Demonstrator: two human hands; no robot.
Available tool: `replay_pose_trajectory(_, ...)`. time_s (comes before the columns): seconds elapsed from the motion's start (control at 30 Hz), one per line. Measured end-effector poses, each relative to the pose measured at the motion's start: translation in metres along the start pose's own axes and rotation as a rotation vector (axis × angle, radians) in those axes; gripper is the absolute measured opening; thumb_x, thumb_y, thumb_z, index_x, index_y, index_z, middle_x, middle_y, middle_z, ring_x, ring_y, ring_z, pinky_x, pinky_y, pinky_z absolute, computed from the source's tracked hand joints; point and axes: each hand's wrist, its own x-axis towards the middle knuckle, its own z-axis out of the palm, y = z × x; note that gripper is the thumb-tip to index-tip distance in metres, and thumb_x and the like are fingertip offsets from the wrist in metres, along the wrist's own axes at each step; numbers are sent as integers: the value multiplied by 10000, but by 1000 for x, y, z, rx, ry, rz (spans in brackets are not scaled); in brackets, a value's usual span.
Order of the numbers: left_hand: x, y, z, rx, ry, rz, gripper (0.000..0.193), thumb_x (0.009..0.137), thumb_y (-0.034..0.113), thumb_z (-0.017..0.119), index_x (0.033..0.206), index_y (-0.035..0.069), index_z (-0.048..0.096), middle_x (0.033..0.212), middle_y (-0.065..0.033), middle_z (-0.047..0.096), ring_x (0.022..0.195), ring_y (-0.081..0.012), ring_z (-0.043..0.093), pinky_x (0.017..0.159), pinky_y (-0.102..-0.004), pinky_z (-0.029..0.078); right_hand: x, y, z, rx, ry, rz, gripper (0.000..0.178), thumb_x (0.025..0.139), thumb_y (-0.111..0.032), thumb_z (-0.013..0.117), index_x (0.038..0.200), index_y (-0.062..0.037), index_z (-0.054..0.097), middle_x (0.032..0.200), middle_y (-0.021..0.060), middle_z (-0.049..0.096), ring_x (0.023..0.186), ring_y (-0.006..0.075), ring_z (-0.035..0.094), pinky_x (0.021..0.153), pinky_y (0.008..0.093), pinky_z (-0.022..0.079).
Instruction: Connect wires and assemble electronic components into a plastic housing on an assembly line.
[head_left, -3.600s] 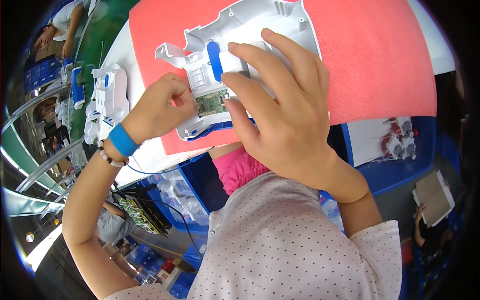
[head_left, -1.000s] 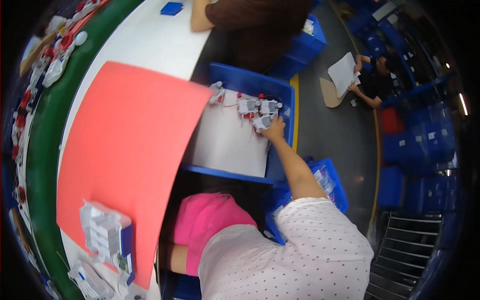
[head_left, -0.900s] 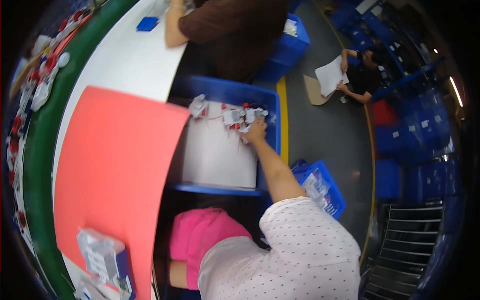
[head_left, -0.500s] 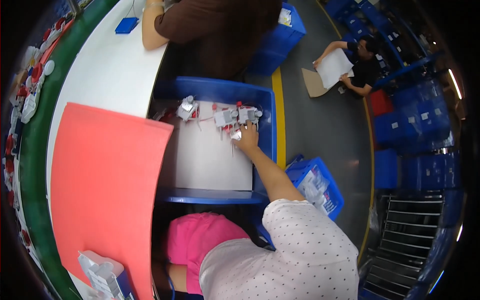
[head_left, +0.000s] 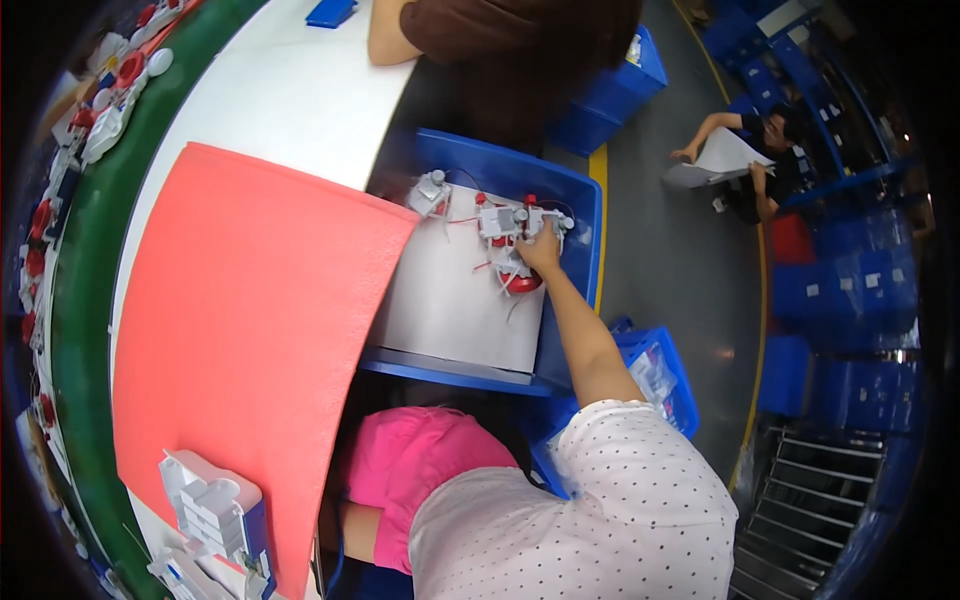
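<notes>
My right hand [head_left: 542,250] reaches into a large blue bin [head_left: 597,235], fingers bent around the near edge of a white plastic unit [head_left: 545,216] with red parts and thin wires. Its grip is partly hidden by the hand. Just left of that unit stands a similar white unit [head_left: 497,221]. Nearer to me, beside my thumb, lies another unit [head_left: 514,270], its round red part showing. One more white unit [head_left: 430,194] sits apart at the bin's far left. Under them is a pale flat sheet [head_left: 455,325]. My left hand is out of view.
Left of the bin, a red-pink mat [head_left: 250,300] covers part of the white table [head_left: 290,90]. White plastic casings [head_left: 212,505] sit on its near corner. A brown-sleeved person [head_left: 470,30] is beyond the bin. Right: a blue crate [head_left: 683,395], and a person with sheets [head_left: 730,155].
The view has shifted, moving the scene rightward. The nearest unit now lies lower, its red part exposed. My right hand is now at the far right unit. The distant person's sheets have moved.
</notes>
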Motion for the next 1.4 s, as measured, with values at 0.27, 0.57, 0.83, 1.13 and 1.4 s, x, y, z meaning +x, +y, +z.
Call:
replay_pose_trajectory(0.27, -24, -45, -41, 114, -71, -283, 267, 883, 108, 459, 1121, -7, 499, 1066, -70, 545, 754, -106, 506, 718, -213, 409, 53, -3, 23, -214, -395, -265, 668, 663, -332, 630, 1171, 45, 415, 1025, 292, 546, 978, 393, 541, 826, 417, 436)
replay_pose_trajectory(0.57, -30, -4, -45, 4, -53, -313, 219, 817, -26, 483, 1034, -33, 515, 981, -93, 574, 746, -114, 566, 696, -233, 452, 17, -12, 25, -518, -79, -435, 311, 827, -259, 439, 785, 9, 590, 751, 207, 614, 668, 368, 606, 577, 450, 493)
replay_pose_trajectory(0.83, 4, -61, 0, 26, -531, -339, 229, 803, 68, 530, 1024, 28, 579, 1000, -106, 608, 899, -195, 591, 715, -274, 477, 4, -38, -80, -270, 119, -499, 312, 881, -275, 396, 1070, -56, 514, 782, 248, 604, 707, 422, 580, 585, 483, 442)
replay_pose_trajectory(1.13, 48, -158, 78, 424, -620, 25, 473, 760, 294, 596, 1151, 52, 485, 1217, -189, 449, 1063, -351, 465, 919, -385, 391, -33, -180, -227, -22, 333, -792, 312, 905, -245, 422, 1142, -59, 505, 939, 219, 601, 831, 361, 593, 663, 388, 451)
replay_pose_trajectory(1.4, 27, -137, 62, 491, -580, -175, 543, 715, 351, 655, 1120, 33, 486, 1154, -213, 441, 937, -386, 514, 790, -421, 460, -94, -369, -248, 360, 139, -977, 259, 906, -167, 453, 1120, -45, 535, 841, 11, 589, 655, 51, 500, 584, 190, 412)
